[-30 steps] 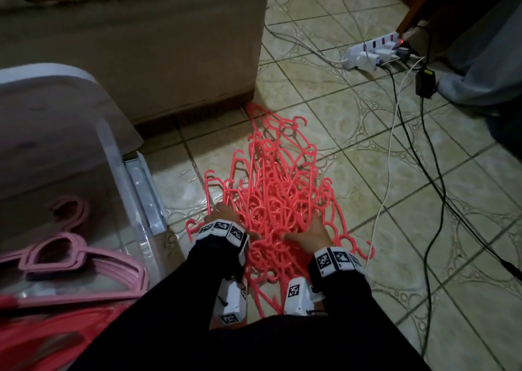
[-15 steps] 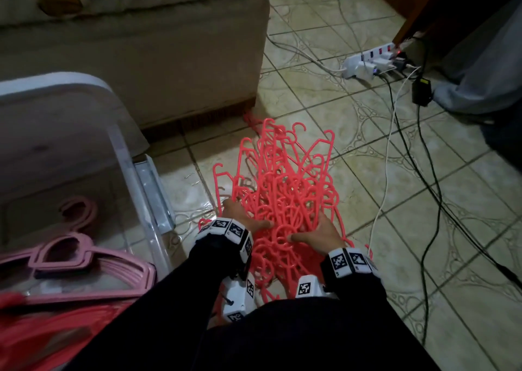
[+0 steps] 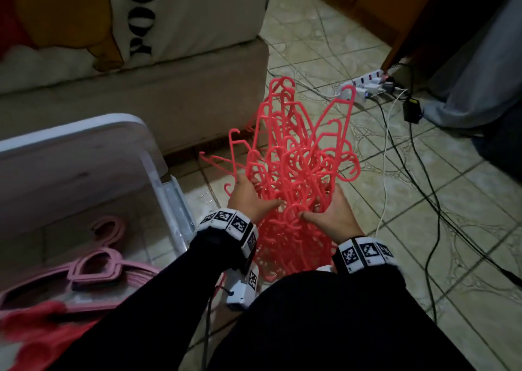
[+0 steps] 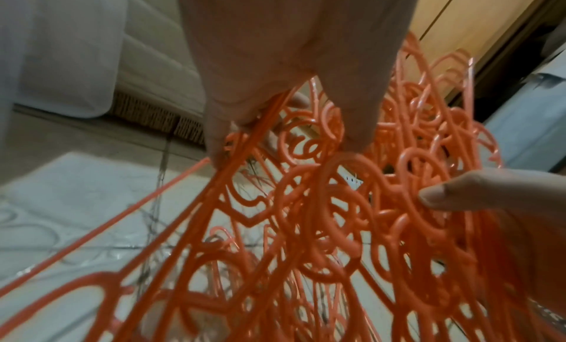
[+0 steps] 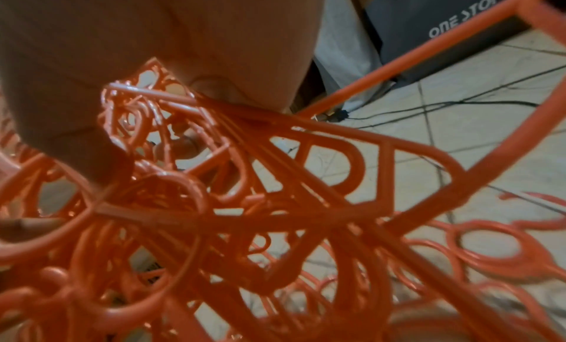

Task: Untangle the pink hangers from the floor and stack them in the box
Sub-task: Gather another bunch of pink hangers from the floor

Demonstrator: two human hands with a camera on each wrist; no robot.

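A big tangle of bright pink hangers (image 3: 293,158) is held up off the tiled floor between both hands. My left hand (image 3: 248,198) grips its left side, fingers curled into the wires (image 4: 285,110). My right hand (image 3: 330,212) grips the right side, thumb on top and fingers tucked under the bundle (image 5: 171,139). The hooks point up and away from me. At the left stands a clear plastic box (image 3: 158,178) with a white rim; paler pink hangers (image 3: 93,266) lie stacked inside it.
A beige sofa (image 3: 141,93) with a printed cushion stands behind the box. A white power strip (image 3: 364,85) and several cables (image 3: 418,178) run across the floor on the right. Grey cloth (image 3: 474,68) hangs at the far right.
Both hands have lifted the whole tangle off the floor and tipped it upright. The head view has tilted up, showing more of the sofa.
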